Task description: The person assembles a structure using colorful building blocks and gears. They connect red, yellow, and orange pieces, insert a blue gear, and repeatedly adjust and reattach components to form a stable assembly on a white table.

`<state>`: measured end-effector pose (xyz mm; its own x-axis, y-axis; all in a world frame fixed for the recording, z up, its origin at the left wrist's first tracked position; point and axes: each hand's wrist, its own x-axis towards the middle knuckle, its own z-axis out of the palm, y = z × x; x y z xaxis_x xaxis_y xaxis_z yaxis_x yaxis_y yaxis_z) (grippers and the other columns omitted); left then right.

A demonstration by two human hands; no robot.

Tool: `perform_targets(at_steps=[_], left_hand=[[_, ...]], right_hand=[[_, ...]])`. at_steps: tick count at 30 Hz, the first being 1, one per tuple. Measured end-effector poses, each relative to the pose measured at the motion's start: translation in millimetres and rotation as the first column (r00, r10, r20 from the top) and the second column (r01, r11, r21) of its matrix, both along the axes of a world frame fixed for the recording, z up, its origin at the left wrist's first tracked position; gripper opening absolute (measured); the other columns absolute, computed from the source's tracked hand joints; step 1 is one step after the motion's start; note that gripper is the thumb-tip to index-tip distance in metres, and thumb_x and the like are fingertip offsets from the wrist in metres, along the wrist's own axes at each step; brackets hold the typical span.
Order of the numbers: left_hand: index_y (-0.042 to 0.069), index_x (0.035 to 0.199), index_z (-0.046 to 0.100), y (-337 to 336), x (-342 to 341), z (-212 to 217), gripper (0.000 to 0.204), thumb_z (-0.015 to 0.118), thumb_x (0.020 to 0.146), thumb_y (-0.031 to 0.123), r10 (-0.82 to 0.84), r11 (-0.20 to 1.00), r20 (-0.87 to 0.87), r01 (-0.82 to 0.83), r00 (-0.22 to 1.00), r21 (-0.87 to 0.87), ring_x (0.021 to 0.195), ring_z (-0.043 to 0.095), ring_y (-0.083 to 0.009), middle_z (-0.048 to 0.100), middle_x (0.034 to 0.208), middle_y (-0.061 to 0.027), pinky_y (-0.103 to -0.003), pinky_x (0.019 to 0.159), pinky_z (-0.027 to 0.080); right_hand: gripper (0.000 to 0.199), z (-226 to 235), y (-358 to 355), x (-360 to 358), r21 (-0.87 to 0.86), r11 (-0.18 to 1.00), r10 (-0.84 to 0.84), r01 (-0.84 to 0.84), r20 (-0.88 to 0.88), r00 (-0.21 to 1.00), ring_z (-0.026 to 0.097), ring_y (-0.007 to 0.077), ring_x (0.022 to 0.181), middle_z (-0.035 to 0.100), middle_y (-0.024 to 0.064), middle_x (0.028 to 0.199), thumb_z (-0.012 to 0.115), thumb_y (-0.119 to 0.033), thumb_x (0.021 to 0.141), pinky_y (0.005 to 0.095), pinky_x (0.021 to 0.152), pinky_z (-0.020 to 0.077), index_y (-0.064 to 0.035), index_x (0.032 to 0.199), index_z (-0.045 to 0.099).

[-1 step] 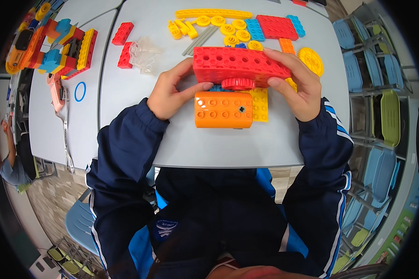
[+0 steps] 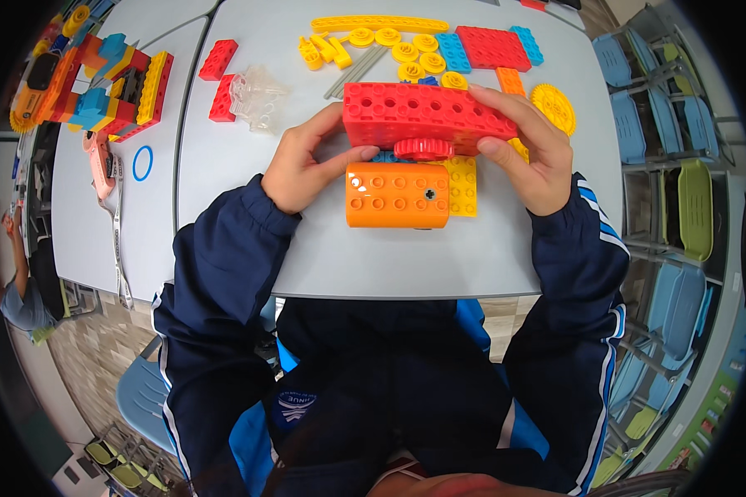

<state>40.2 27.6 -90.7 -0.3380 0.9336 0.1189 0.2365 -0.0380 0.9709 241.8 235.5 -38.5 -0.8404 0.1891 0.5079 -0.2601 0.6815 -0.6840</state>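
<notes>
Red block [image 2: 427, 114] — right hand [image 2: 543, 157] (arched) clasps end

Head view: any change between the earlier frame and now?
Nothing visibly moved, grabbed or let go. Left hand and right hand still hold the red block assembly by its ends; the orange block stays in front.

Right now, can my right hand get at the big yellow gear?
Probably yes: the big yellow gear lies just beyond your right hand, nothing apparent between them. That hand grips the red block, though, so it would likely need freeing first.
</notes>
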Motion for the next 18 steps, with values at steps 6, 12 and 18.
perform_targets(at_steps=[6, 12, 18], left_hand=[[0.002, 0.128, 0.058, 5.3, -2.7, 4.1, 0.042, 0.072, 0.088, 0.006, -0.010, 1.000, 0.059, 0.010, 0.998, 0.003, 0.107, 0.061, -0.0155, 0.067, 0.118, -0.0080, -0.030, 0.099, 0.045], [0.002, 0.127, 0.057, 5.8, -2.3, -0.9, 0.042, 0.072, 0.088, 0.007, 0.005, 1.000, 0.032, -0.005, 0.999, 0.017, 0.107, 0.062, -0.0162, 0.068, 0.115, -0.0084, -0.029, 0.098, 0.045], [0.003, 0.126, 0.056, 5.5, -4.6, -4.5, 0.042, 0.072, 0.088, 0.007, -0.001, 1.000, 0.003, 0.001, 1.000, 0.012, 0.108, 0.062, -0.0166, 0.068, 0.114, -0.0090, -0.029, 0.099, 0.045]], right_hand=[[0.040, 0.0, 4.8, -1.1, 0.019, 1.000, -0.004, 0.004, -0.014, 1.000, 0.065, 0.0222, 0.094, 0.068, 0.0144, 0.106, 0.066, -0.019, 0.093, 0.0292, 0.084, 0.0499, -0.0030, 0.130, 0.061], [0.041, -3.4, 5.6, -0.6, -0.015, 1.000, -0.005, 0.005, -0.010, 1.000, 0.065, 0.0220, 0.093, 0.068, 0.0142, 0.106, 0.066, -0.020, 0.093, 0.0289, 0.084, 0.0498, -0.0039, 0.130, 0.061], [0.041, -1.9, 6.3, -2.0, 0.079, 0.997, -0.006, 0.008, -0.033, 0.999, 0.065, 0.0223, 0.093, 0.067, 0.0142, 0.106, 0.068, -0.016, 0.091, 0.0283, 0.082, 0.0503, -0.0049, 0.130, 0.062]])
